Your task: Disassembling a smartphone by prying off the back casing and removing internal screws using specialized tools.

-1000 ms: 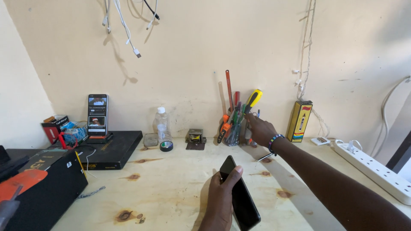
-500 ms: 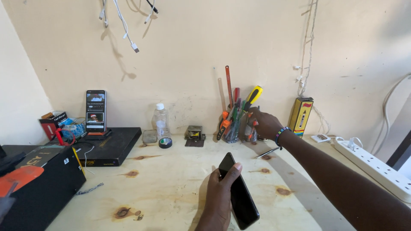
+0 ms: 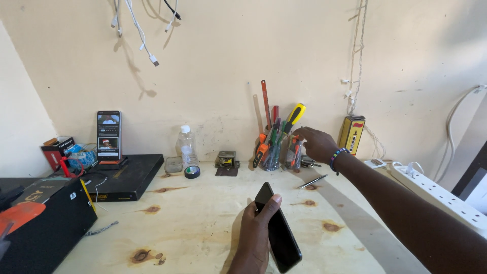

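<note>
— The left hand (image 3: pixel 255 234), what is it doing?

— It is clamped around a dark phone (image 3: pixel 277 227), thumb across the upper edge, fingers wrapped underneath. The phone lies tilted above the wooden table (image 3: pixel 203 223), its screen dark and facing up, low in the middle of the view.

— And the right hand (image 3: pixel 317 143)?

— It stretches out to the far edge of the table, fingers curled loosely at a cluster of screwdrivers (image 3: pixel 276 139) standing in clear jars against the wall. Whether the fingers actually grip one of the handles cannot be told from here; the fingertips sit at the nearest jar (image 3: pixel 296 155). A beaded bracelet (image 3: pixel 335 157) circles the wrist.

— What lies around it?

— A thin metal tool (image 3: pixel 312 181) rests on the table just below the wrist. Left of the jars stand a small dark block (image 3: pixel 226 160), a roll of black tape (image 3: pixel 192 172) and a clear plastic bottle (image 3: pixel 186 146). Further left a second phone (image 3: pixel 109 135), lit, is propped upright on a flat black box (image 3: pixel 127 177). A yellow box (image 3: pixel 352 134) leans on the wall to the right, and a white power strip (image 3: pixel 441 195) runs along the right edge.
</note>
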